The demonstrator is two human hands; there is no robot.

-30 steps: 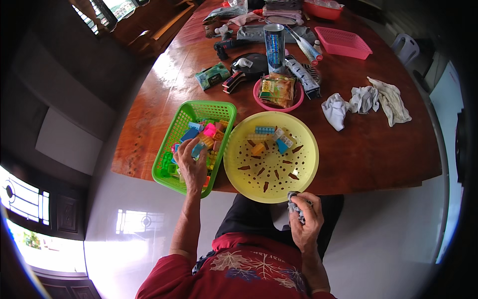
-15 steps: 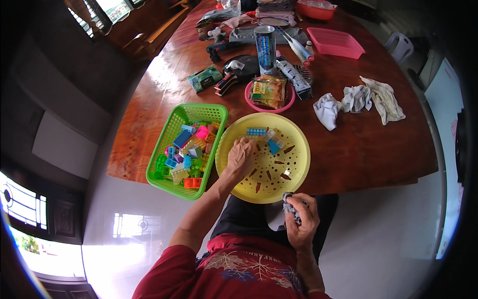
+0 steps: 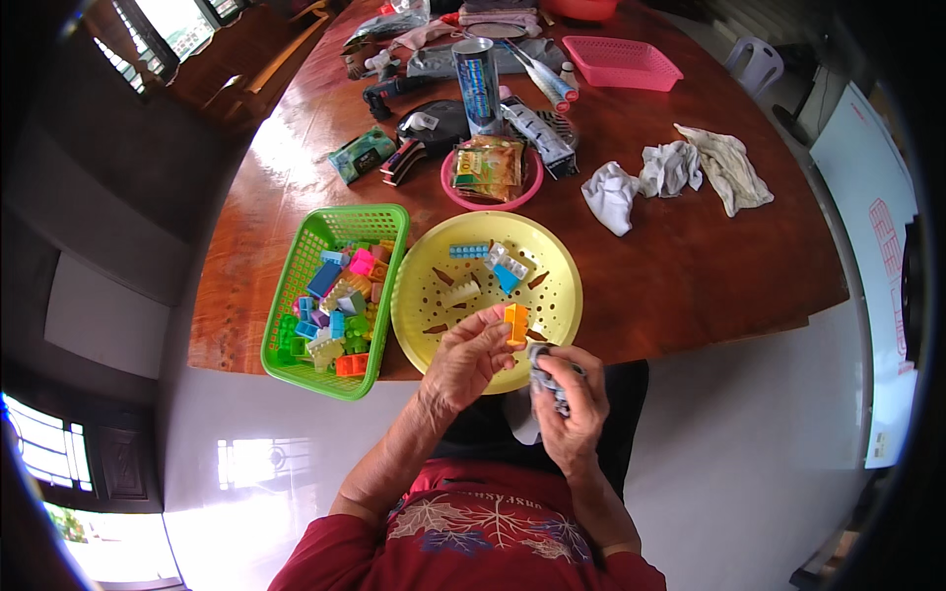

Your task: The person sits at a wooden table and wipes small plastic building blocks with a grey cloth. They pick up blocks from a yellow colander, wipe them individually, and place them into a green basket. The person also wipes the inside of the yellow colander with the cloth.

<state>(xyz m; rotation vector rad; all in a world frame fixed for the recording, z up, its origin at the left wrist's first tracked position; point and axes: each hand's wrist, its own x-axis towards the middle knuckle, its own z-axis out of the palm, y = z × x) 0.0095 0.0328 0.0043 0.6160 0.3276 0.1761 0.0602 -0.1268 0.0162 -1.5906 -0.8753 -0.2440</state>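
Observation:
An orange toy brick [image 3: 515, 323] is pinched in the fingertips of my left hand [image 3: 465, 362], above the near side of a yellow basin [image 3: 570, 310] dotted with holes. Beside it, my right hand [image 3: 574, 409] is closed round a crumpled grey cloth [image 3: 544, 378], which comes close to the brick. Inside the basin lie a blue brick [image 3: 469, 251], a cream brick [image 3: 460, 294] and a few grey, white and blue bricks [image 3: 507, 271] close together. Left of the basin, a green basket [image 3: 274, 330] holds many mixed coloured bricks [image 3: 330, 305].
Behind the basin stands a pink bowl [image 3: 533, 187] of packets, with a tall blue can [image 3: 477, 87] beyond. White cloths [image 3: 613, 197] lie to the right. Farther back are rackets [image 3: 547, 81], a drill [image 3: 379, 96] and a pink tray [image 3: 631, 74].
My left hand has risen out of the basin toward me with the orange brick. The right hand has brought the cloth up beside it. The cream brick now shows in the basin.

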